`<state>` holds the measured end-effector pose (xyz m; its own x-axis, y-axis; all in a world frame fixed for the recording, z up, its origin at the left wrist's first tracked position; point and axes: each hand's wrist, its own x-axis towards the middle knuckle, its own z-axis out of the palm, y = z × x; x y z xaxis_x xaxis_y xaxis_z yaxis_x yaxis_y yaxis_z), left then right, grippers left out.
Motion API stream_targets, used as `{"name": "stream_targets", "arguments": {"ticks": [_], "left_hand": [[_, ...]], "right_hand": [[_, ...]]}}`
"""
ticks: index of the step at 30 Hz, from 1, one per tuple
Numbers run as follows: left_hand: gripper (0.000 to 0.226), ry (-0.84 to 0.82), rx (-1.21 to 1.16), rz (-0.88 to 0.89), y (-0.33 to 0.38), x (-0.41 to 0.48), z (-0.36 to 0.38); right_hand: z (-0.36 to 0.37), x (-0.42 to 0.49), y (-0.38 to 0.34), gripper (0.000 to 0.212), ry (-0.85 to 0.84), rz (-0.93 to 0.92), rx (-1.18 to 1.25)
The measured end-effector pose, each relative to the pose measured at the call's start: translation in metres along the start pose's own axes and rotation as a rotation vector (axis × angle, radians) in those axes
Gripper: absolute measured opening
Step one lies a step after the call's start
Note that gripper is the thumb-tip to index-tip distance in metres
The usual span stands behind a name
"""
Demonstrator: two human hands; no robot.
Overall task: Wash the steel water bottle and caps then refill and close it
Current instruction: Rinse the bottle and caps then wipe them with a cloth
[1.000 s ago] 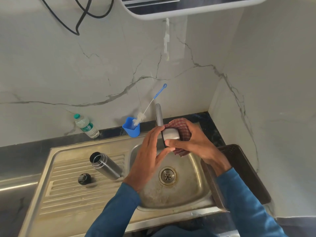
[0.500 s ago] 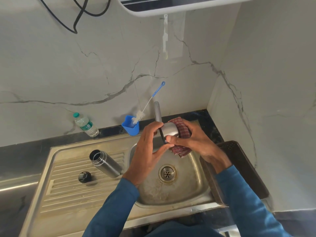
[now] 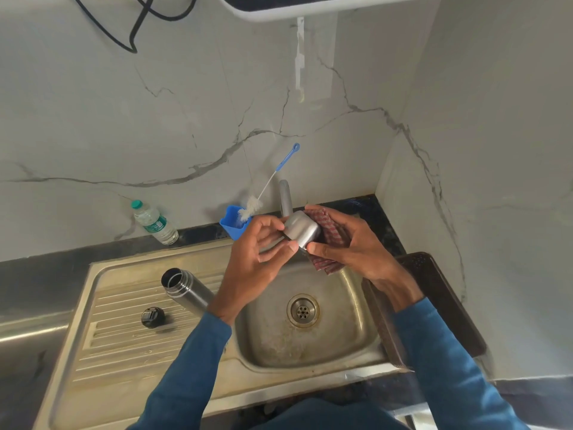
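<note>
A steel cup-shaped cap (image 3: 301,228) is held above the sink basin (image 3: 338,342), below the tap (image 3: 285,197). My left hand (image 3: 257,262) pinches the cap's left side with fingers and thumb. My right hand (image 3: 350,246) holds a red checked cloth (image 3: 328,231) against the cap's right side, thumb on its lower edge. The open steel bottle (image 3: 186,288) lies tilted on the ribbed drainboard (image 3: 124,336). A small black inner cap (image 3: 152,317) sits on the drainboard in front of it.
A blue cup (image 3: 233,225) with a white bottle brush (image 3: 273,184) stands behind the sink. A plastic water bottle (image 3: 154,222) leans at the back wall. A dark brown tray (image 3: 440,302) lies right of the basin. A white appliance (image 3: 310,4) hangs overhead.
Both hands have turned the steel cap between them, so its closed end now tilts up and left. The bottle and black cap have not moved.
</note>
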<state>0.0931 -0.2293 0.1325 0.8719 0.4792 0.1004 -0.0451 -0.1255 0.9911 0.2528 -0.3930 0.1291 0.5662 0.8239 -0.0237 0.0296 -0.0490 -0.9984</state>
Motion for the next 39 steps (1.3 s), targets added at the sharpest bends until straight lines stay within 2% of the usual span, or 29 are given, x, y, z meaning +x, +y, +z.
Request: {"name": "stream_targets", "arguments": {"ticks": [3,5,8,14,19,23,26,28,32,36,39], "left_hand": [[0.063,-0.009,0.001,-0.04,0.002,0.005,-0.003],[0.071,-0.064,0.016,-0.075,0.001,0.009,-0.008],[0.062,-0.12,0.052,-0.072,-0.001,0.01,-0.009],[0.063,0.074,0.075,-0.002,-0.013,0.008,0.007],[0.074,0.2,0.184,0.122,-0.021,0.009,0.013],[0.078,0.136,0.334,0.274,-0.027,0.008,0.017],[0.079,0.196,0.494,0.323,-0.038,0.018,0.01],[0.08,0.231,0.499,0.313,-0.041,0.019,0.007],[0.079,0.167,0.49,0.37,-0.038,0.016,0.013],[0.082,0.2,0.499,0.3,-0.043,0.019,0.009],[0.081,0.173,0.509,0.314,-0.042,0.018,0.009]], "right_hand": [[0.0,0.0,0.0,0.068,-0.003,-0.021,-0.009],[0.001,0.002,0.002,0.068,0.006,-0.017,-0.024],[0.005,0.004,0.005,0.064,0.049,-0.041,-0.08],[0.019,0.0,0.004,0.034,0.189,-0.017,-0.102],[0.024,-0.006,0.001,0.018,0.195,0.081,-0.078],[0.025,-0.002,0.005,0.015,0.223,0.164,-0.019],[0.029,-0.006,0.009,0.016,0.215,0.176,0.004],[0.032,-0.009,0.011,0.018,0.192,0.172,-0.029],[0.033,-0.013,0.013,0.017,0.201,0.177,-0.1],[0.035,-0.018,0.011,0.016,0.165,0.159,-0.161],[0.036,-0.019,0.01,0.016,0.177,0.135,-0.221]]}}
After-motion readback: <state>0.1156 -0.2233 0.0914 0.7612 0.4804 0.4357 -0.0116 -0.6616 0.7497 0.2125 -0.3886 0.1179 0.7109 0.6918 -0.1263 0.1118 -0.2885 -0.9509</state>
